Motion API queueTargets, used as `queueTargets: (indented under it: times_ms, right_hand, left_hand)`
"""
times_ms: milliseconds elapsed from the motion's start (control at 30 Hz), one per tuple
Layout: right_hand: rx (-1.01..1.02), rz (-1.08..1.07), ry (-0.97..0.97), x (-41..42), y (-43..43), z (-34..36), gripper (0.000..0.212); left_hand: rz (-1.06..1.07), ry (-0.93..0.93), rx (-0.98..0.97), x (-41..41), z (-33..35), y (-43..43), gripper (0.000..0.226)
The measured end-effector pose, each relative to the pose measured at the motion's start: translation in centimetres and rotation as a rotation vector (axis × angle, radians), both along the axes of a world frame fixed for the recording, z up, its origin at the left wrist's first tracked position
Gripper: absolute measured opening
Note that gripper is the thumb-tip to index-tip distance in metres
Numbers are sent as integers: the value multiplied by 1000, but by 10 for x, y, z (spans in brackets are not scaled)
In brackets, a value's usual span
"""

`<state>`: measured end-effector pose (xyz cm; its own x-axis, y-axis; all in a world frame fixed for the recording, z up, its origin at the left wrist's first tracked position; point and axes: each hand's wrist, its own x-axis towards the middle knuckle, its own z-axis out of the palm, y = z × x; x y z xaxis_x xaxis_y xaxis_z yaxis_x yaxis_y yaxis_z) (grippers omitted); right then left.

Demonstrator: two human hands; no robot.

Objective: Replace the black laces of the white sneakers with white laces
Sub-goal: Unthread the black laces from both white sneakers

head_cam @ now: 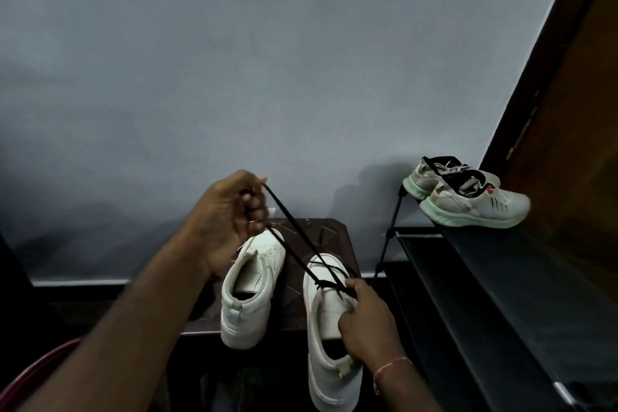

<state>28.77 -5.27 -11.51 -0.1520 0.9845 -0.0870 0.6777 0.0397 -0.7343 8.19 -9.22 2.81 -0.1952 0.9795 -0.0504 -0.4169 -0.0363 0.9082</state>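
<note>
Bottom left corner there's a red curved rim [36,371], well apart from everything else. The left hand [227,221] is up over the table's [334,234] far edge, fingers curled tight round the black lace [294,222], which runs taut on a diagonal down to the right sneaker [329,338]. The left sneaker [250,288] sits on the table just beside it, heel poking over the near edge. The right sneaker hangs way further past that edge, and the right hand [364,321] grips its collar, fingers hooked inside. Loads of open room above, just grey wall [234,60]. Close on the table's right stands a black shoe rack [501,294] with green-soled shoes [468,201] on top, then a brown door [585,110].
</note>
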Motion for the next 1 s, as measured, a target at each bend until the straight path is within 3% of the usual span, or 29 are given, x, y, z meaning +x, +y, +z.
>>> queueTargets:
  times_ms: [133,200,233,333,500,633,733,833,900,1000]
  right_hand:
    - [-19,19,7,-1,7,0,59]
    - [-30,35,-33,0,7,-1,60]
    - [-38,39,-45,0,8,-1,61]
    - [-39,36,-63,0,9,-1,63]
    - [-47,33,-27,-3,5,1,71]
    - [-21,60,-22,0,1,-2,72]
    - [7,74,-69,2,-1,0,57]
    - [16,-24,-38,3,-1,-2,29]
    - [32,-72,-51,5,-4,-2,22]
    - [59,-70,-56,5,-7,-1,20]
  left_hand:
    - [210,-209,221,-47,5,-18,21]
    - [391,-159,235,-76,10,-24,29]
    - [508,-39,193,-88,8,-24,33]
    - [673,634,-23,-94,-16,-14,27]
    - [464,1008,-49,-27,-63,6,8]
    - [266,1189,-105,33,-83,10,36]
    - [73,1307,-118,67,-89,1,51]
    - [29,1505,-202,70,-85,-6,38]
    - [-29,1589,-250,64,-75,-18,32]
    - [-164,1643,-324,51,-57,-32,40]
